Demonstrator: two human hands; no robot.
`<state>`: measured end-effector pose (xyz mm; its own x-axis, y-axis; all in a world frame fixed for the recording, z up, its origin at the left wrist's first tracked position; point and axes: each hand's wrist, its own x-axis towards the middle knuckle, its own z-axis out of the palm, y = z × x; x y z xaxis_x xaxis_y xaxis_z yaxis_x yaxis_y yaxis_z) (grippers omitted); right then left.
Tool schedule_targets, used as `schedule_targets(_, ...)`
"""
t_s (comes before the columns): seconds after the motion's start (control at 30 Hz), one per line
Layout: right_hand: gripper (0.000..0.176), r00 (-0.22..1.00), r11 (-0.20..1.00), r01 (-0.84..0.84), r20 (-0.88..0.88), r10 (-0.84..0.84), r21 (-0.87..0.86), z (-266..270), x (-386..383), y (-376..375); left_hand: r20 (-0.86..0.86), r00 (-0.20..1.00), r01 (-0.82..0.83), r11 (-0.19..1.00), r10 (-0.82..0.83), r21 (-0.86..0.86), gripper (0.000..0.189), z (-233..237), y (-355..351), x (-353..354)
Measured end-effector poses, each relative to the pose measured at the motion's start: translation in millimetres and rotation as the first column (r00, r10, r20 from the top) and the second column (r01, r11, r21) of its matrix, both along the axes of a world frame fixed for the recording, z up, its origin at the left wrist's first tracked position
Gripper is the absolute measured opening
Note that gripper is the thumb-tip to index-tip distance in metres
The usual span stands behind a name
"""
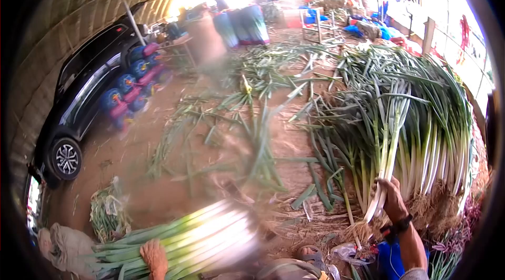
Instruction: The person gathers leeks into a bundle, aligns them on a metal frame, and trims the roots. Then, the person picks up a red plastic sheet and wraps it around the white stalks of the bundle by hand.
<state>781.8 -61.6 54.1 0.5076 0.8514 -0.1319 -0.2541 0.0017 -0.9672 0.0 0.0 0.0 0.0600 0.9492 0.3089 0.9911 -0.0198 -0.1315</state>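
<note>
My left hand (154, 259) presses down on a thick bundle of long green onions (205, 235) across my lap at the lower left, its fingers curled over the green part. The white ends of the bundle point right and are washed out by glare. My right hand (392, 200) is closed around the white lower stalks of a few green onions (390, 148), whose leaves reach up over the heap. Just beyond it is the large heap of green onions (431, 143), with roots (428, 211) hanging at the near end. A dark band is on my right wrist.
A black car (87, 96) is parked at the left, near blue and pink rolls (126, 83). Loose leaves (252, 133) litter the dirt floor. Tall wrapped bundles (247, 25) stand at the back. A sandal (310, 253) and a blue object (390, 261) are close to me.
</note>
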Motion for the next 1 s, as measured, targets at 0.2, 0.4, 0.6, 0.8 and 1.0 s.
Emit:
schedule_targets(0.2, 0.025, 0.995, 0.995, -0.047, -0.084, 0.055, 0.09, -17.0, -63.4, 26.9, 0.002, 0.999, 0.046, 0.998, -0.046, 0.05, 0.029, 23.5, -2.3, 5.6)
schedule_targets(0.4, 0.028, 0.986, 0.984, -0.163, 0.045, 0.16, 0.074, 34.4, -141.6, 63.1, -0.037, 0.997, -0.066, 0.996, 0.064, -0.066, 0.035, 24.4, -1.1, 20.6)
schedule_targets(0.6, 0.033, 0.898, 0.891, -0.435, 0.143, 0.417, 0.129, 100.9, -244.5, 99.9, -0.059, 0.998, 0.018, 0.996, -0.013, 0.092, 0.032, 28.8, -6.3, 6.7)
schedule_targets(0.8, 0.049, 0.559, 0.539, -0.823, 0.416, 0.717, 0.177, 119.5, -350.9, 137.6, 0.034, 0.999, -0.038, 0.999, 0.039, -0.035, 0.036, 34.6, -4.2, 9.2)
schedule_targets(1.0, 0.059, 0.083, 0.092, -0.995, 0.841, 0.534, 0.039, 63.8, -439.4, 193.7, 0.063, 0.995, -0.076, 0.991, 0.083, -0.113, 0.039, 39.2, -2.1, 10.5)
